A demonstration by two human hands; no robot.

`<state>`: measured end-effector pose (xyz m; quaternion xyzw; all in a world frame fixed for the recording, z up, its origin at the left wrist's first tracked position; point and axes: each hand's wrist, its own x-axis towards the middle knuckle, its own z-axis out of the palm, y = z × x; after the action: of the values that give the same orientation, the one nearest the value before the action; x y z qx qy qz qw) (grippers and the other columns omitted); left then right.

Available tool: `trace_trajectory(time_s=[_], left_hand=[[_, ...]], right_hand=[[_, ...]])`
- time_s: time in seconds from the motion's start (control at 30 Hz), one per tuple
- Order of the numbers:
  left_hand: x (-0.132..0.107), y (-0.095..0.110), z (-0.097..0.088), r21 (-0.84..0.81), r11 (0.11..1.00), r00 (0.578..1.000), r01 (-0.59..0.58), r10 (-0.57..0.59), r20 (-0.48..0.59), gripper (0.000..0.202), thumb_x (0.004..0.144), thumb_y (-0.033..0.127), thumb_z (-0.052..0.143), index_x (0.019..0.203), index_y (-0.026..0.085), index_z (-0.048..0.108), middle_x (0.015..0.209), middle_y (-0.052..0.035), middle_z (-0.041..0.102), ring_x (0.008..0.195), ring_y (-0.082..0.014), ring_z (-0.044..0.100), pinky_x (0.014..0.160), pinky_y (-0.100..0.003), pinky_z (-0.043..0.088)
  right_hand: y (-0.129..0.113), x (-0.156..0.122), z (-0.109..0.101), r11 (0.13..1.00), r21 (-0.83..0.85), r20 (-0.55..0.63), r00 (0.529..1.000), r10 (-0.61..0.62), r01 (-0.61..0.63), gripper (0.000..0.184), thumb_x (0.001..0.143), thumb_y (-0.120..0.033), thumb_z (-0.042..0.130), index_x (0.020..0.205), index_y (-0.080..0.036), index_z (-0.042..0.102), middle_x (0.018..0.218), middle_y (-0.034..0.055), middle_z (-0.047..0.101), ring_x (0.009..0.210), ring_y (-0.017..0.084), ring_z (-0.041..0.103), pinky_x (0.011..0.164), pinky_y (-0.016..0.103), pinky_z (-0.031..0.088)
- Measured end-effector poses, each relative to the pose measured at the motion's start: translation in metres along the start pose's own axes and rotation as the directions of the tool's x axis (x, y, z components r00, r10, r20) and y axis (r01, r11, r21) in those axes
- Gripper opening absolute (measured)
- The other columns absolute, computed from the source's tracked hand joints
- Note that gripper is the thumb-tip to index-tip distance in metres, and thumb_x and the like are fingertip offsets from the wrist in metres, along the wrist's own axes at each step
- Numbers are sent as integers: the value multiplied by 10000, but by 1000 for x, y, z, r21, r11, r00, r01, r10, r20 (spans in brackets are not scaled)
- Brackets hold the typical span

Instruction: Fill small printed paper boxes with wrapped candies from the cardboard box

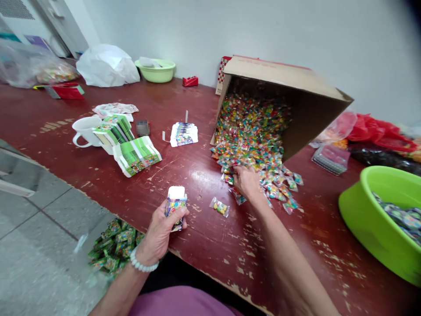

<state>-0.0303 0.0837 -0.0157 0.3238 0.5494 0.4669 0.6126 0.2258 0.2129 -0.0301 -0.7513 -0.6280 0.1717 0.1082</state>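
My left hand (162,228) grips a small printed carton (175,206) with its top flap open, held above the near edge of the dark red table (197,175). My right hand (247,181) reaches forward with its fingers curled into the pile of small candy packets (253,131) spilling from a cardboard box (296,83) tipped on its side. What those fingers hold is hidden. One loose packet (219,206) lies between my hands.
Stacks of flat green cartons (136,156) and a white mug (83,131) sit at left, another flat stack (184,134) mid-table. A bright green basin (378,219) with filled items stands at right. A pale green bowl (156,70), bags and a tape dispenser (190,81) line the wall.
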Motion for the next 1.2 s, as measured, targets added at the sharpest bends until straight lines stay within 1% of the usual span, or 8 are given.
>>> trace_trajectory(time_s=[0.17,0.37,0.57,0.73,0.9,1.03,1.1,1.2], left_hand=[[1,2,-7,-18,999,999,35,-36,-32,474,715,415,779,987,123,523,823,-19,619,587,-108,557,573,-248,461],[3,2,-8,-30,998,999,48,-49,-20,481,719,420,777,999,126,519,833,-21,622,591,-111,554,580,-256,467],[5,1,-8,-30,998,999,52,-52,-12,462,737,420,765,992,123,520,832,-21,619,590,-109,550,582,-258,469],[7,-2,-8,-19,998,998,55,-56,-11,444,749,417,756,993,128,524,827,-18,616,586,-112,557,579,-263,470],[7,-3,-11,-30,997,998,67,-67,-7,430,757,416,751,984,129,525,828,-20,614,593,-111,560,594,-260,468],[8,-3,-12,-36,997,998,68,-68,-2,425,765,419,745,983,126,528,808,-24,616,606,-117,566,607,-258,465],[8,-3,-12,-30,997,998,67,-67,-1,430,758,420,750,981,125,531,802,-26,619,602,-119,566,609,-261,466],[8,-3,-12,-35,997,997,74,-75,-5,448,743,427,760,984,127,529,805,-29,623,594,-119,561,604,-261,463]], right_hand=[[9,2,-2,997,-78,32,999,0,3,486,787,-366,462,1269,-346,523,1315,-6,465,1235,159,382,1193,488,220],[24,-2,1,996,-93,-5,1000,-5,5,463,879,-316,274,1199,-216,593,1212,61,519,1163,74,417,1148,266,297],[37,-4,-4,999,-52,-57,998,15,-18,418,888,-341,303,1144,-241,619,1173,-17,568,1002,-15,487,966,100,351],[19,4,-5,998,-56,-47,998,-31,28,443,899,-431,312,1196,-292,610,1229,-13,540,1104,9,471,1034,122,354],[-2,17,5,995,-94,11,1000,-20,21,467,830,-518,474,1205,-269,602,1235,52,502,1162,53,423,1059,156,352],[-2,21,5,996,-88,56,998,-13,18,460,786,-550,529,1086,-222,649,1177,44,525,1026,-1,420,958,92,332],[0,20,4,997,-74,65,997,-28,33,459,776,-534,540,1045,-180,652,1130,34,553,915,-42,398,872,48,289],[4,14,5,997,-48,86,995,-59,63,442,794,-526,511,1045,-184,637,1016,1,595,761,-76,358,760,36,217]])
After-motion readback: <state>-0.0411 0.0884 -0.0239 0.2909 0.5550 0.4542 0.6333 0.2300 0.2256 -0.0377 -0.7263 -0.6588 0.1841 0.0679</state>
